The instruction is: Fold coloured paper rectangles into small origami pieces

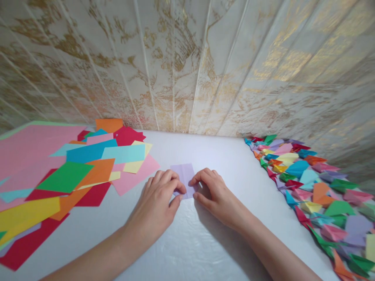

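Observation:
A small lavender sheet of paper [184, 173] lies on the white table, with a crease down its middle. At its lower left corner my left hand [164, 191] pinches the edge between thumb and forefinger. My right hand [212, 191] has its thumb and forefinger at the sheet's right edge, curled and close together around it. Part of the lower edge is hidden by my left fingers.
Loose coloured paper sheets, among them a green one [66, 176] and a yellow one [32, 207], overlap on the left. Rows of folded paper pieces [310, 175] cover the right side. A patterned, gold-marked wall panel [181, 70] rises behind the white table [181, 242].

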`<state>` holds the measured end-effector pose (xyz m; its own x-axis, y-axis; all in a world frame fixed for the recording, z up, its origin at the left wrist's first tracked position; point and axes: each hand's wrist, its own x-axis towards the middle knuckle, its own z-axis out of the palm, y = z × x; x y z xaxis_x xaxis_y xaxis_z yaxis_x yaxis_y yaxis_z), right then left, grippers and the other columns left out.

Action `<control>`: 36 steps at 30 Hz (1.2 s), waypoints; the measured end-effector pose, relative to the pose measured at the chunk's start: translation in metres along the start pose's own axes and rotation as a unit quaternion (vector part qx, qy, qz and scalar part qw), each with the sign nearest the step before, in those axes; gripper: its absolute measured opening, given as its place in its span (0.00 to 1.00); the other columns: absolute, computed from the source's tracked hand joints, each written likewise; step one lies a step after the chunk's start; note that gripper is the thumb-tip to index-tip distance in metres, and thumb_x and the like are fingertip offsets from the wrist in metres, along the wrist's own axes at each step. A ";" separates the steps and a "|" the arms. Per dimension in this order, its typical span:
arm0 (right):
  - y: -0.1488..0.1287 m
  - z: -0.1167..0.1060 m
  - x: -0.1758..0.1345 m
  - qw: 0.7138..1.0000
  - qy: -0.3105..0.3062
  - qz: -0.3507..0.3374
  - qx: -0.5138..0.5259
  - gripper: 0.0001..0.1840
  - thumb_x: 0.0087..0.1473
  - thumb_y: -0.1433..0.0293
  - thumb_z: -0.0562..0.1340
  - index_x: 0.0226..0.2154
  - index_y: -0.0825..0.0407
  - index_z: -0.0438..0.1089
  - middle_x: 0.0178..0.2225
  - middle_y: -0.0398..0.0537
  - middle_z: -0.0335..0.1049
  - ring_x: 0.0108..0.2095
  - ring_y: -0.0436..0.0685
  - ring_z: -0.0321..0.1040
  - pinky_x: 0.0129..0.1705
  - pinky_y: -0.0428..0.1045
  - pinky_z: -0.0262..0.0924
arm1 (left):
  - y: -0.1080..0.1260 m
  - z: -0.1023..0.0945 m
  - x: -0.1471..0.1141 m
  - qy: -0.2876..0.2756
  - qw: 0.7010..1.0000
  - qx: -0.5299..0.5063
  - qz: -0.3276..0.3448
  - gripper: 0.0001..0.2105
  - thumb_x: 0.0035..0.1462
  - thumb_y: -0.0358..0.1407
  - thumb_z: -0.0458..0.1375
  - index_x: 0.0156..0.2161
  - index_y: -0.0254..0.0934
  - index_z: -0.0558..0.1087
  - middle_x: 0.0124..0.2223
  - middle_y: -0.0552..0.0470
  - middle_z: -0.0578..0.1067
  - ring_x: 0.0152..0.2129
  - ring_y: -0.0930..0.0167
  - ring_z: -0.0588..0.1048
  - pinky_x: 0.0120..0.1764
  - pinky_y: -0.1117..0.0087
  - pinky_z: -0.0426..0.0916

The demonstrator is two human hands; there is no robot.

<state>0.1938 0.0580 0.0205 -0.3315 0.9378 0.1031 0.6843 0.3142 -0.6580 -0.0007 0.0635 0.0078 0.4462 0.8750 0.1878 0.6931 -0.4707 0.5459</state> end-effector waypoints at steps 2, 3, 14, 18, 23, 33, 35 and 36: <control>0.000 -0.002 0.000 1.000 -0.009 -0.005 0.000 0.19 0.48 0.85 0.57 0.39 0.49 0.70 0.41 0.46 0.67 0.43 0.59 0.61 0.48 0.55 0.55 | -0.001 -0.004 -0.002 -0.008 0.999 0.017 0.029 0.10 0.59 0.22 0.54 0.37 0.40 0.71 0.42 0.53 0.71 0.42 0.64 0.67 0.43 0.60 0.62; 0.000 -0.003 -0.001 1.000 -0.012 -0.008 0.002 0.22 0.46 0.86 0.56 0.40 0.49 0.70 0.41 0.46 0.66 0.43 0.58 0.61 0.48 0.55 0.55 | -0.001 -0.007 -0.003 -0.012 0.998 0.033 0.048 0.11 0.61 0.22 0.53 0.38 0.41 0.71 0.43 0.53 0.71 0.41 0.64 0.67 0.42 0.61 0.62; 0.003 -0.003 -0.004 1.000 -0.004 -0.026 0.013 0.19 0.47 0.82 0.65 0.40 0.48 0.75 0.42 0.45 0.68 0.45 0.58 0.62 0.52 0.57 0.54 | 0.012 -0.004 -0.001 -0.007 0.951 0.260 0.169 0.11 0.64 0.24 0.51 0.34 0.35 0.74 0.35 0.48 0.75 0.32 0.62 0.72 0.36 0.60 0.63; 0.002 0.000 -0.007 0.998 0.025 -0.057 0.000 0.15 0.49 0.79 0.68 0.39 0.47 0.76 0.44 0.46 0.69 0.46 0.58 0.62 0.52 0.56 0.55 | 0.012 -0.005 0.001 0.017 0.953 0.250 0.168 0.12 0.62 0.22 0.51 0.34 0.35 0.75 0.33 0.49 0.76 0.31 0.64 0.73 0.36 0.63 0.64; -0.012 -0.002 -0.007 0.989 0.105 -0.105 -0.023 0.06 0.57 0.76 0.66 0.34 0.49 0.73 0.42 0.44 0.73 0.47 0.57 0.62 0.51 0.55 0.54 | 0.026 -0.015 -0.003 0.048 0.973 0.192 0.122 0.10 0.64 0.28 0.52 0.32 0.39 0.72 0.32 0.56 0.76 0.29 0.72 0.76 0.33 0.72 0.67; 0.009 -0.014 -0.005 0.981 0.168 -0.092 0.042 0.13 0.57 0.83 0.56 0.39 0.52 0.69 0.37 0.47 0.72 0.39 0.55 0.66 0.46 0.52 0.61 | 0.034 -0.009 -0.006 -0.007 0.988 0.106 0.112 0.06 0.57 0.25 0.59 0.32 0.39 0.74 0.37 0.51 0.77 0.36 0.62 0.75 0.40 0.62 0.66; 0.014 -0.011 -0.006 0.981 0.162 -0.089 0.054 0.15 0.55 0.84 0.55 0.39 0.52 0.69 0.36 0.46 0.71 0.39 0.54 0.67 0.45 0.50 0.62 | 0.033 -0.007 -0.004 0.004 0.990 0.090 0.107 0.09 0.57 0.25 0.56 0.30 0.39 0.74 0.35 0.50 0.77 0.34 0.62 0.74 0.40 0.61 0.66; 0.015 -0.009 -0.007 0.981 0.160 -0.089 0.059 0.15 0.54 0.84 0.56 0.39 0.52 0.69 0.36 0.46 0.71 0.39 0.54 0.67 0.45 0.50 0.62 | 0.033 -0.007 -0.003 0.013 0.992 0.077 0.101 0.10 0.57 0.24 0.54 0.29 0.38 0.74 0.33 0.50 0.76 0.33 0.63 0.74 0.40 0.62 0.65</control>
<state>0.2122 0.0580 0.0166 -0.2043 0.8742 0.4405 0.5478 0.4750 -0.6887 0.0170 0.0459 0.0307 0.5716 0.7627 0.3026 0.6699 -0.6468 0.3646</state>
